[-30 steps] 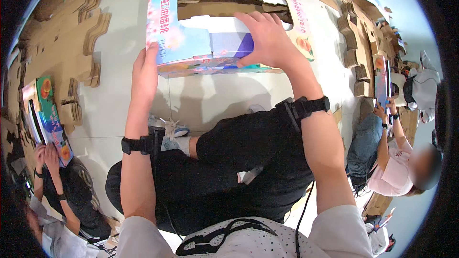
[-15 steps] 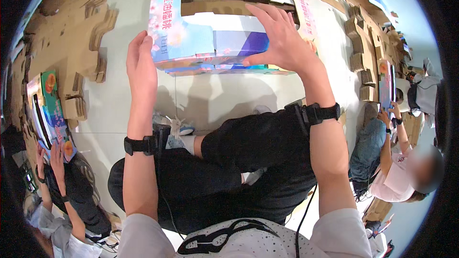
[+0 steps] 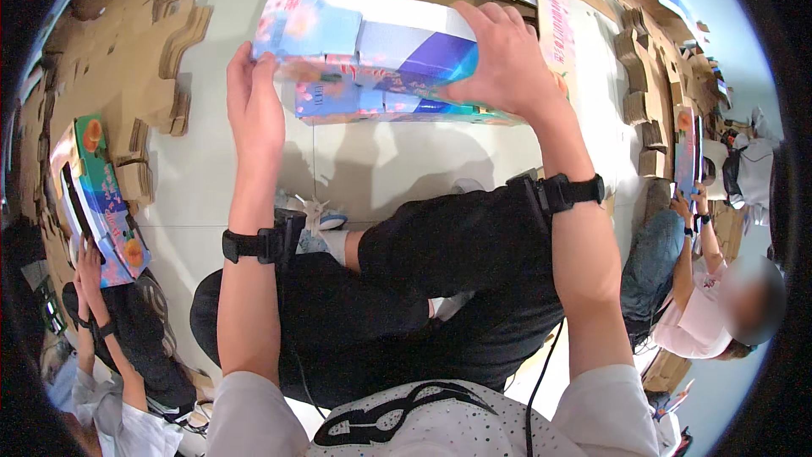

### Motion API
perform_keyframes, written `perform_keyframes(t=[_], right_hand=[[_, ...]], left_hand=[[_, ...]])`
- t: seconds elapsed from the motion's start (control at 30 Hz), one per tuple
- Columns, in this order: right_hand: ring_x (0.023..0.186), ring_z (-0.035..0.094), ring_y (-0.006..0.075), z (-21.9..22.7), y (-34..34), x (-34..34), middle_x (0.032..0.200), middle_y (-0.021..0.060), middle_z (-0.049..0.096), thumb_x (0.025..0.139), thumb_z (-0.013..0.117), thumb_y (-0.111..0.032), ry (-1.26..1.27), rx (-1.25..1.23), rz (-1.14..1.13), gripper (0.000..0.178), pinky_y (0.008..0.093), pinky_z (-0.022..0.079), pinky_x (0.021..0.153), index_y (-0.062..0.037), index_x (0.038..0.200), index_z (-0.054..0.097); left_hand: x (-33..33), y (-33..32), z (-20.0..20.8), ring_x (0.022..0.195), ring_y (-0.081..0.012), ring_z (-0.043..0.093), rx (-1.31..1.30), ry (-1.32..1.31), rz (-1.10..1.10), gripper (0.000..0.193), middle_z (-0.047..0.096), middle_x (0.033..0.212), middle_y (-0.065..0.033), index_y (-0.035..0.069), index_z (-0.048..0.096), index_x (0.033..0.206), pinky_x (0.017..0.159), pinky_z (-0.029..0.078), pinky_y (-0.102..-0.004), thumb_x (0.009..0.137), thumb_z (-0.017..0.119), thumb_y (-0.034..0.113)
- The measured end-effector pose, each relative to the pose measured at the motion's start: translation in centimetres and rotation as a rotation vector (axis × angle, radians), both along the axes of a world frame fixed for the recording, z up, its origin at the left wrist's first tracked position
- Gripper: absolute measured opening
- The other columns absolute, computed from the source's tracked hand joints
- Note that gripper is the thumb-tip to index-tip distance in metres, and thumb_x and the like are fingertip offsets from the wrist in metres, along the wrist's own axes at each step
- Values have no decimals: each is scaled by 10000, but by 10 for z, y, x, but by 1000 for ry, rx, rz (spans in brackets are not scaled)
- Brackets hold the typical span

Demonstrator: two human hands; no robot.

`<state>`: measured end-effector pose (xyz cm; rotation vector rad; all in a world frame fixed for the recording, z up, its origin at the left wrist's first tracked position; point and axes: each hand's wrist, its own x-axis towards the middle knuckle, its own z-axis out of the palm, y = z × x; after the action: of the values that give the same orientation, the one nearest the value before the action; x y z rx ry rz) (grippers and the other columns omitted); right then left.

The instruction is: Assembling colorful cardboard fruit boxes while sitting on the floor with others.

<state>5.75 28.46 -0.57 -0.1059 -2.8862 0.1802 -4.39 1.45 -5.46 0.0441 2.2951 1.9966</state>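
A printed cardboard box (image 3: 419, 49), pale blue with pink blossoms and a wide opening in its top, sits in front of me at a slight slant. Under its near side shows the front of a second, similar printed box (image 3: 334, 101). At the upper box's near left corner, my left hand (image 3: 255, 106) has its fingers and thumb closed against the edge. My right hand (image 3: 512, 63) grips the near side farther right, fingers over the top rim and thumb on the front face. The fingertips of the right hand are partly hidden behind the rim.
Flat brown cardboard stacks (image 3: 110, 51) lie to the left, with more stacks (image 3: 643, 93) on the right. A co-worker at left handles a printed box (image 3: 101, 203); another at right holds a similar box (image 3: 685, 148). My crossed legs (image 3: 440, 245) are below the boxes.
The upper box has turned a little and its near edge has moved away from me, showing more of the box beneath. Both hands stay on it. The left co-worker's hands have drawn together.
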Motion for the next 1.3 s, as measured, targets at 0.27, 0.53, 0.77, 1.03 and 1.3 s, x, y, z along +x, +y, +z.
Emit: perform_keyframes(t=[0.27,0.53,0.77,1.03,1.3], right_hand=[[1107,579,430,-3,-18,0,1174,276,597,570,833,-625,-52,-231,-149,1075,499,492,945,61,1333,514],[1081,615,454,-2,-15,5,1222,332,561,549,807,-685,-349,-224,-136,1227,467,501,953,123,1384,410],[1138,608,405,-6,-17,-1,1206,322,588,521,823,-681,-269,-328,-141,1220,443,485,979,113,1364,438],[1115,646,310,2,-12,-9,1153,239,671,609,841,-618,-272,-592,-164,1036,376,482,978,83,1308,533],[1075,654,316,7,-19,-19,1192,267,639,705,791,-610,9,-764,-296,995,372,511,934,116,1327,515]], left_hand=[[7,4,0,1381,-272,414,-38,-51,0,712,421,1493,-191,-1,314,1515,1081,383,-405,982,521,424],[15,8,-3,1251,-286,540,-112,-162,-291,682,532,1382,-258,-92,372,1444,1060,396,-361,981,532,382],[10,4,-23,1225,-283,564,-184,-109,-307,651,598,1307,-234,-84,435,1401,1052,396,-361,985,499,412],[20,10,-15,1261,-355,541,-241,-165,-506,647,569,1332,-264,-90,520,1320,1056,393,-379,1012,422,471],[20,11,-10,1333,-276,479,-169,-246,-516,684,559,1380,-208,-65,525,1353,1137,300,-355,1040,347,518]])
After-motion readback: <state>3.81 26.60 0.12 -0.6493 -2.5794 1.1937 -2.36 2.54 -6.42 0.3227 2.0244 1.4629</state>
